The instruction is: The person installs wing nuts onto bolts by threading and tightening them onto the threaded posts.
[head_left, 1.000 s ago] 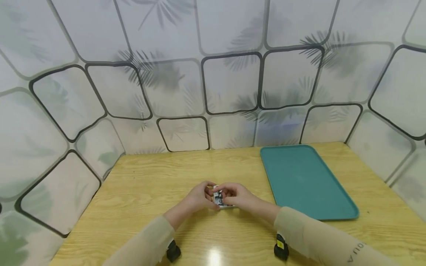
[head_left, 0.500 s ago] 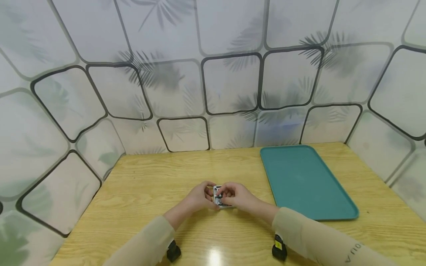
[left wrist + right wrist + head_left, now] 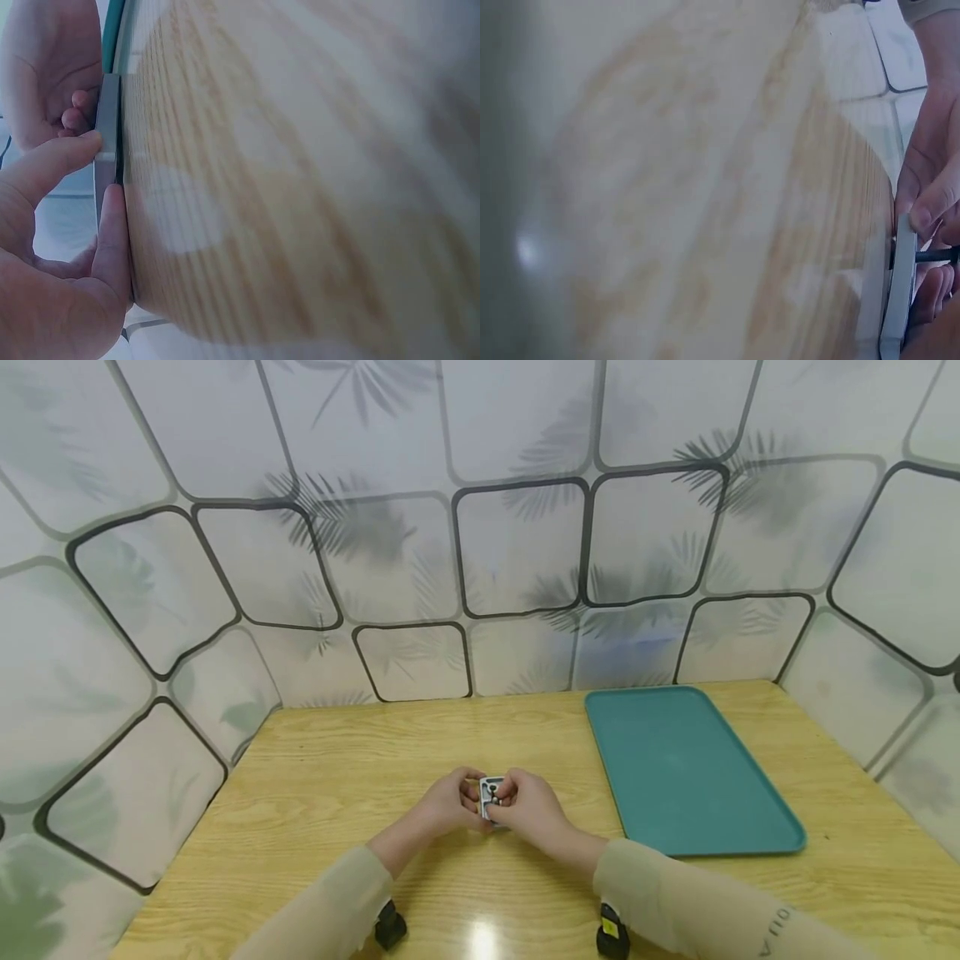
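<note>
A small flat silver-grey plate (image 3: 485,786) with recesses stands out between the hands just above the wooden table. My left hand (image 3: 447,804) grips its left side, thumb on the near edge and fingers at the far edge. In the left wrist view the plate (image 3: 109,124) shows edge-on between thumb and fingers. A dark threaded screw (image 3: 932,256) sticks out at right angles from the plate in the right wrist view. My right hand (image 3: 534,812) pinches the screw over the plate, with thumb and forefinger close together. Its fingers cover the plate's right part.
A teal rectangular tray (image 3: 686,768) lies on the right of the wooden table (image 3: 352,752). Behind the table hangs a patterned cloth (image 3: 521,547) with leaf prints. Black wrist devices (image 3: 390,927) are strapped under both sleeves.
My right hand has shifted a little to the left and turned, its fingertips now closer together over the plate. My left hand and the plate have stayed in place.
</note>
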A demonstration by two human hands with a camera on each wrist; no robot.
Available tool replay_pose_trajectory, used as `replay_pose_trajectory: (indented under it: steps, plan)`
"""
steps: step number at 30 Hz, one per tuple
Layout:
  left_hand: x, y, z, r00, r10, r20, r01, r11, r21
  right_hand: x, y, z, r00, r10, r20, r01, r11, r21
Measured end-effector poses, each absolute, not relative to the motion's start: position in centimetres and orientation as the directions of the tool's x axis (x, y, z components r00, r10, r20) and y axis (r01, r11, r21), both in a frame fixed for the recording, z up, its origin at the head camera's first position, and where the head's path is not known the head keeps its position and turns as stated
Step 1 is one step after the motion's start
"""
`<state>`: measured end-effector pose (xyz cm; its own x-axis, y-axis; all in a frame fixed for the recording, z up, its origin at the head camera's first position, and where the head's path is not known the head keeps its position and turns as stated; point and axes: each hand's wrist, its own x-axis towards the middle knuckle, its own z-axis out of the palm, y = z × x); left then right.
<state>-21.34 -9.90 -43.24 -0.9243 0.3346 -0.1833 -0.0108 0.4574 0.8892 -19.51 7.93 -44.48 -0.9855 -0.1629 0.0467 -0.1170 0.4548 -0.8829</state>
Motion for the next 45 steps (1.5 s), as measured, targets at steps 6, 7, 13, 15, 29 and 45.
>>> replay_pose_trajectory:
  steps: [6,7,13,15,29,45]
  plan:
    - [-21.3,-9.9,-43.1,-0.925,0.329,-0.192,-0.018,0.465,0.885,-19.4,8.2,-43.9,-0.983,-0.184,0.012,-0.094,0.440,-0.893]
    - [-21.3,-9.9,-43.1,-0.925,0.329,-0.191,-0.017,0.467,0.884,-19.4,8.4,-43.8,-0.978,-0.208,0.004,-0.092,0.415,-0.905]
    - [-21.2,-9.9,-43.2,-0.928,0.326,-0.182,-0.006,0.475,0.880,-20.2,9.9,-43.7,-0.903,-0.430,0.009,-0.133,0.260,-0.956]
    - [-21.2,-9.9,-43.2,-0.929,0.323,-0.183,-0.007,0.478,0.878,-20.6,10.3,-43.8,-0.872,-0.490,0.004,-0.139,0.239,-0.961]
    - [-21.2,-9.9,-43.1,-0.926,0.321,-0.201,-0.021,0.487,0.873,-21.6,11.2,-44.1,-0.777,-0.630,0.002,-0.162,0.197,-0.967]
    - [-21.3,-9.8,-43.1,-0.924,0.328,-0.199,-0.020,0.477,0.879,-20.8,9.6,-44.9,-0.924,-0.383,0.023,-0.169,0.352,-0.920]
